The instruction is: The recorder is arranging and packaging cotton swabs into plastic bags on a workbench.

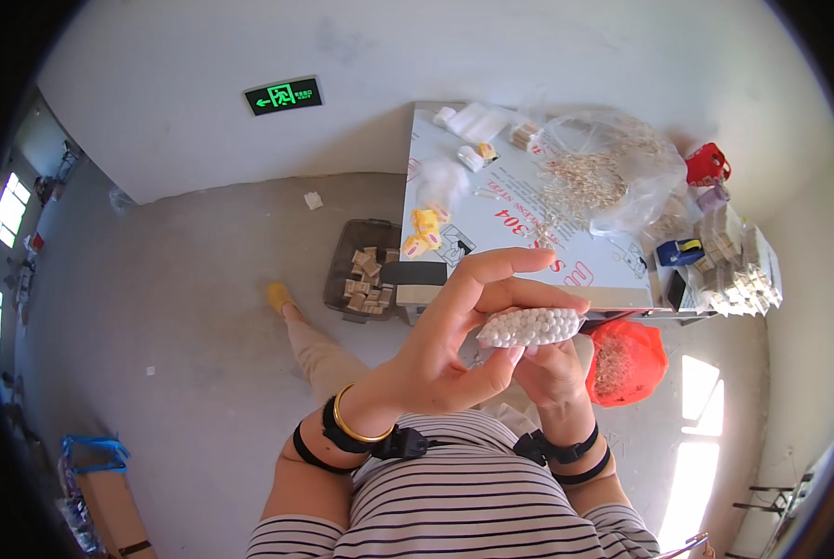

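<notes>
A packed bundle of cotton swabs [530, 328] is raised in front of my chest, its white tips facing up toward me. My left hand [440, 340] grips it from the left, thumb along the near side and fingers along the far side, the index finger lifted off. From below and to the right, my right hand [555, 374] also holds the bundle; part of its fingers is hidden behind it. Beyond my hands, many loose cotton swabs [586, 182] lie on the film-covered metal table [622, 270], partly inside a clear plastic bag [654, 191].
Yellow packaging [423, 230] and white packs [477, 121] lie along the table's left and back. A blue tape dispenser [680, 252] sits beside stacked swab bundles [738, 252] at right. Left of the table stands a grey bin [338, 275] of small packs; a red bag [645, 359] hangs right.
</notes>
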A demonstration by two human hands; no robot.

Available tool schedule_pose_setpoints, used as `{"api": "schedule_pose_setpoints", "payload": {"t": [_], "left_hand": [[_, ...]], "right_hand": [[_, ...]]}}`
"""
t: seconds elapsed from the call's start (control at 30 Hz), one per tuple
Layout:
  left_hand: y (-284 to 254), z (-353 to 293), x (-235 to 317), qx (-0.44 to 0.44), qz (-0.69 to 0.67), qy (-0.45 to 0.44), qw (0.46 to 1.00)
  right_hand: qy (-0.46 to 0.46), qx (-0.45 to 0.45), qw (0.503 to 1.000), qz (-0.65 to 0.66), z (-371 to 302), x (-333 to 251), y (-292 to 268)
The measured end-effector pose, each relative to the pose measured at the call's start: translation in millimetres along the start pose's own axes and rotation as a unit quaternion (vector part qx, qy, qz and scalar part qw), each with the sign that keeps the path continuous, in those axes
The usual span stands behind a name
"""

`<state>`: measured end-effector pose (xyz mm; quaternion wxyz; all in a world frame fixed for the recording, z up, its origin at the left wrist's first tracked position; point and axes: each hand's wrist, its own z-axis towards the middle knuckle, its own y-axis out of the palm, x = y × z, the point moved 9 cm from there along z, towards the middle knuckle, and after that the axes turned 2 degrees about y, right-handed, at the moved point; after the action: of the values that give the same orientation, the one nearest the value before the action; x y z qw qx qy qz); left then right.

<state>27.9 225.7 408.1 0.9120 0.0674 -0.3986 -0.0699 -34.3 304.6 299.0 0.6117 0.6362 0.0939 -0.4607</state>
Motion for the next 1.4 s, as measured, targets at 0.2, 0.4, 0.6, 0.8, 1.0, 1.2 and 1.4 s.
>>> {"api": "schedule_pose_setpoints", "payload": {"t": [0.2,0.4,0.6,0.8,1.0,1.2,1.4], "left_hand": [[0.8,-3.4,-3.4,-0.010,0.026,0.018,0.999],[14.8,-10.1,-1.7,-0.083,0.123,0.045,0.988],[18.6,-5.8,8.4,-0.100,0.202,0.072,0.972],[21.7,-9.3,12.2,-0.105,0.261,0.100,0.954],[14.0,-11.6,3.7,-0.115,0.280,0.065,0.951],[-64.8,-46.9,-74.6,0.115,0.142,-0.133,0.974],[-104.3,-62.6,-116.4,0.161,0.250,-0.181,0.938]], "right_hand": [[0.010,0.023,1.000,0.004,1.8,6.8,-8.0],[0.041,0.078,0.996,-0.006,5.7,18.4,-22.7],[-0.020,0.052,0.997,0.055,7.0,-1.6,5.0],[0.028,0.019,0.994,0.103,10.9,9.0,2.9],[0.001,0.070,0.995,0.065,7.7,6.3,-23.1],[-0.110,0.126,0.970,-0.177,21.6,-32.2,-51.1],[-0.165,0.130,0.799,-0.564,44.2,-45.1,-48.1]]}}
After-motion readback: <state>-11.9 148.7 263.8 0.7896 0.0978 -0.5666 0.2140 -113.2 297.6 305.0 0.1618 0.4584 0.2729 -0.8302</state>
